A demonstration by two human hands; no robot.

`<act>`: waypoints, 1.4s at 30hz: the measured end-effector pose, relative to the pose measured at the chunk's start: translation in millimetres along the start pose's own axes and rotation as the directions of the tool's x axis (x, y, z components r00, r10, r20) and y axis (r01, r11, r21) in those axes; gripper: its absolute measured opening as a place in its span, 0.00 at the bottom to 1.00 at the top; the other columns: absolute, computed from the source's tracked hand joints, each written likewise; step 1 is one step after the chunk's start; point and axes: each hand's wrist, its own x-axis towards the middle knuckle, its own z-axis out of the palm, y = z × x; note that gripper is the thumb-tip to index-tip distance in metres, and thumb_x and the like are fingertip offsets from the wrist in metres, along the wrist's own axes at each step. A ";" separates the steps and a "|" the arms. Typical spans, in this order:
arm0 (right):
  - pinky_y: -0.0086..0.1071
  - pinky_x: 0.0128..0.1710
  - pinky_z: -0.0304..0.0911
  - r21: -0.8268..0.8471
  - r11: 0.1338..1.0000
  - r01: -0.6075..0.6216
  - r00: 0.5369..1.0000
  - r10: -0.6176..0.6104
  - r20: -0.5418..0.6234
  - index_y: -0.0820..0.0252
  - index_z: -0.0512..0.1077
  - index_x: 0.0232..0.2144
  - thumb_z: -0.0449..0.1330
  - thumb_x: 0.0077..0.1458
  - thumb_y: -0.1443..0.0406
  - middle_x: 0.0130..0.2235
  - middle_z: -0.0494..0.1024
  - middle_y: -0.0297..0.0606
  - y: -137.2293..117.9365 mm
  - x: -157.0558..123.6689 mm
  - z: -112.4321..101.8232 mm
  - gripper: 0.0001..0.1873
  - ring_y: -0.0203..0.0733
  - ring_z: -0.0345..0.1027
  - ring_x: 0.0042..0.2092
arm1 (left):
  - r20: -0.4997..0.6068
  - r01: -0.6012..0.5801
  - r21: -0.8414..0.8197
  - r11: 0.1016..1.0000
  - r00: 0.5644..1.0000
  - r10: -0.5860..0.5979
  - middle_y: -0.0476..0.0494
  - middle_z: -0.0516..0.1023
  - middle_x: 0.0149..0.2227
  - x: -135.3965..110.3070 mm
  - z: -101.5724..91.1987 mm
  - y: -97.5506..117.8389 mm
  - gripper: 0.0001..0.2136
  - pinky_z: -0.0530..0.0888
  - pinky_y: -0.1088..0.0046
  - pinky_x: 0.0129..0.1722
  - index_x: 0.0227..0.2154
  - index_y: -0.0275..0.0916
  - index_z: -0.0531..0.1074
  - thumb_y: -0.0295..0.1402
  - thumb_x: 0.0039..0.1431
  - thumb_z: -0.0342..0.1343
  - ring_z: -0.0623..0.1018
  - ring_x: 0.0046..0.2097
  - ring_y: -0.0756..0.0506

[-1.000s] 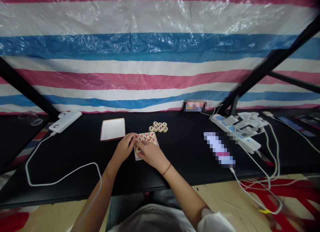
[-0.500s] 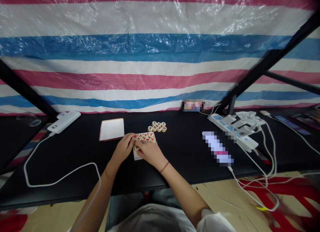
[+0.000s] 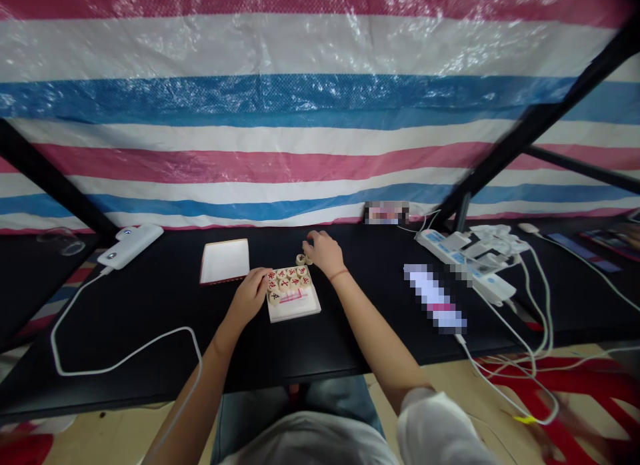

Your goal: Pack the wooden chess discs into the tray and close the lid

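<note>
A shallow white box tray (image 3: 293, 311) lies on the black table, its upper part filled with rows of Chinese chess pieces (image 3: 291, 279). Most carry red characters; one black-marked piece (image 3: 274, 297) sits at the left of the lower row. My left hand (image 3: 251, 293) grips the tray's left edge, fingertips by the top left corner. Beyond the tray, my right hand (image 3: 325, 253) is over the loose black-marked chess pieces (image 3: 301, 259), its fingers bent and apart. It hides most of that group, and I see nothing held between the fingers.
An open white box lid (image 3: 225, 261) lies left of the tray. A white device (image 3: 131, 245) with a cable is at far left. On the right are a blurred-out phone-like object (image 3: 435, 297), a power strip (image 3: 465, 265) and tangled white cables. A striped sheet (image 3: 280, 165) hangs behind.
My right hand has moved from the tray up and right to the loose pieces, uncovering the tray's lower part with pink marks. My left hand stays at the tray's edge.
</note>
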 end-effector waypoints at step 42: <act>0.30 0.30 0.71 0.947 0.318 -0.038 0.995 -0.071 0.064 0.59 0.71 0.35 0.62 0.49 0.52 0.31 0.77 0.36 -25.0 -53.2 24.2 0.18 0.37 0.73 0.29 | -0.239 -0.085 -0.144 0.986 0.970 0.048 0.41 0.74 0.43 1.5 -13.7 24.4 0.09 0.77 0.67 0.41 0.39 0.41 0.70 0.38 0.58 0.56 0.76 0.44 0.45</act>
